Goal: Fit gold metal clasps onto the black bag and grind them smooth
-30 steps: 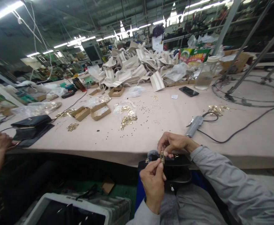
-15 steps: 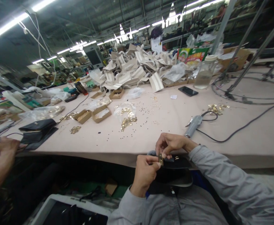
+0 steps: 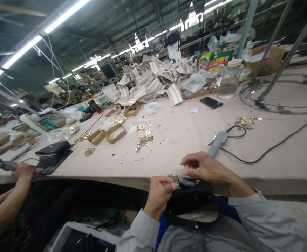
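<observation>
My left hand (image 3: 159, 194) is closed in a pinch on a small gold metal fitting (image 3: 176, 181) held against a black bag (image 3: 192, 201) that rests on my lap at the table's front edge. My right hand (image 3: 205, 169) hovers just above the bag's top, fingers curled and a little blurred; I cannot see anything in it. A grey corded power tool (image 3: 217, 143) lies on the table just beyond my right hand.
Gold fittings (image 3: 142, 140), small cardboard boxes (image 3: 116, 133) and scattered screws lie mid-table. A phone (image 3: 211, 102), a jar (image 3: 228, 79) and piled striped fabric (image 3: 148, 80) sit farther back. At left, another person's hand (image 3: 23, 171) is by a black purse (image 3: 53, 148). A bin (image 3: 83, 238) stands below.
My left hand has lowered the gold fitting onto the bag's top. My right hand has let go of it and lifted away to the right. The view has tilted up slightly.
</observation>
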`<state>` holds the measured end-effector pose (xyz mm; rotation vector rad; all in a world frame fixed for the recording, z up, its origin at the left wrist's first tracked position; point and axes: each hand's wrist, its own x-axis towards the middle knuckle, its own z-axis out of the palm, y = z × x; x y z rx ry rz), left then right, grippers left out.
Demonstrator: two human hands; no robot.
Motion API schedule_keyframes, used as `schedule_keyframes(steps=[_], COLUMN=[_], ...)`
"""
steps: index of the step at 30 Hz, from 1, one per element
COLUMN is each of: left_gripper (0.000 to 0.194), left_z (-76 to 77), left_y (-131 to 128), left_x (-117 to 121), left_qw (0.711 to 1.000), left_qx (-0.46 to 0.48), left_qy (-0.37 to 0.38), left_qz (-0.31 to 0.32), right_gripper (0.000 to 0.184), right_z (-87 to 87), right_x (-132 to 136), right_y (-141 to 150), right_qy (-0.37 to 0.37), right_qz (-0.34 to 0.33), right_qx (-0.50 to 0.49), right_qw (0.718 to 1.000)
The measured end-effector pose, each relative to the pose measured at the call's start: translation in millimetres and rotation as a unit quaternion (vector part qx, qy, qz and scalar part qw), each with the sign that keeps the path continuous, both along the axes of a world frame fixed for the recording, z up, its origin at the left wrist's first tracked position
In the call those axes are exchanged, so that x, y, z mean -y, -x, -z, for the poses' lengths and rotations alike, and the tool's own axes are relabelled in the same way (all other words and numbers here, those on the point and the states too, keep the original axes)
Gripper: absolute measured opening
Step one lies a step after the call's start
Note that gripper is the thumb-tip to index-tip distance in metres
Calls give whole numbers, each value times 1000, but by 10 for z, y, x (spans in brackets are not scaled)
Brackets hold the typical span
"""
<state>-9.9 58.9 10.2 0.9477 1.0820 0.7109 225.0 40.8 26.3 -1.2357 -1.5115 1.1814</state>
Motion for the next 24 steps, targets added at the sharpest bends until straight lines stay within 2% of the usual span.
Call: schedule_keyframes(steps=[2, 4, 9, 12, 19, 24], left_gripper=[35, 37, 36, 35, 32, 31], left_z=[21, 42, 84, 97, 84, 92], left_y=[-40, -93, -166, -156, -156, -157], left_x=[66, 117, 160, 157, 150, 148], left_qw=[1000, 998, 998, 998, 998, 998], left_qx=[-3, -1, 14, 19, 12, 11], left_qy=[-3, -8, -14, -19, -15, -10], left_qz=[-30, -56, -64, -59, -57, -56], right_gripper=[32, 36, 30, 21, 10, 15], right_z=[-2, 59, 220, 237, 327, 287], right_x=[204, 357, 493, 474, 421, 467], right_y=[-47, -32, 228, 339, 400, 403], right_qy=[-15, 0, 64, 69, 77, 66], right_qz=[137, 192, 111, 107, 105, 100], right_qx=[7, 8, 35, 52, 75, 93], right_qw=[990, 981, 991, 991, 989, 988])
